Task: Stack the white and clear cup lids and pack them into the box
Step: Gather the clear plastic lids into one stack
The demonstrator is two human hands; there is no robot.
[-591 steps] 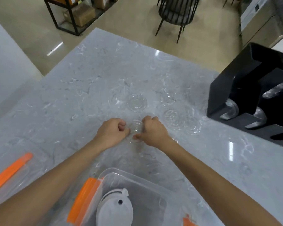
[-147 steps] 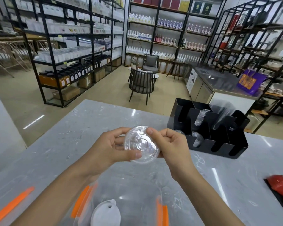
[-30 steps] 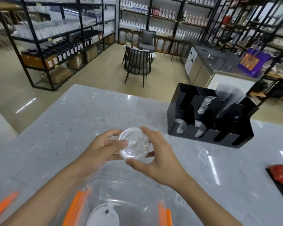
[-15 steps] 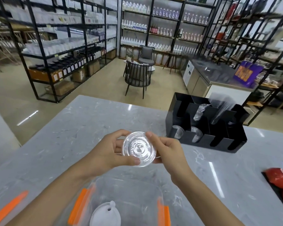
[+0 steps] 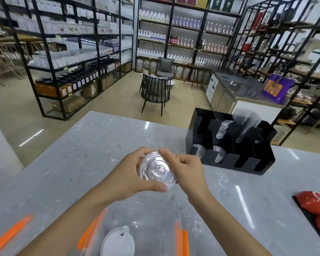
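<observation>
**Head view: clear lids held over the counter, white lid in the box**

Item 1. Clear cup lids point(image 5: 156, 169): a transparent round stack, ribbed rim, face turned toward the camera, held in the air above the marble counter point(image 5: 78, 163) at the centre of the frame. How many lids are in the stack cannot be told.

Item 2. Left hand point(image 5: 127, 174): at 9 o'clock of the lids, closed on the stack, thumb along its lower edge, fingers behind its upper edge.

Item 3. Right hand point(image 5: 188, 170): at 3 o'clock of the lids, pinching the rim, thumb tip on the top edge, the other fingers curled behind.

Item 4. Clear box point(image 5: 142, 217): at 6 o'clock, below the hands, open-topped, with orange clips on both sides.

Item 5. White lid point(image 5: 116, 243): lies inside the box at its near end, tab pointing to 12 o'clock.

Item 6. Black organiser point(image 5: 248, 157): at 2 o'clock on the counter, well apart from the hands, its slots holding clear cups and plastic sleeves.

Item 7. Red bowls point(image 5: 316, 206): at 4 o'clock, on a dark tray at the frame edge.

Item 8. Orange-clipped lid point(image 5: 9, 235): at 8 o'clock, flat on the counter, partly cut off.
</observation>
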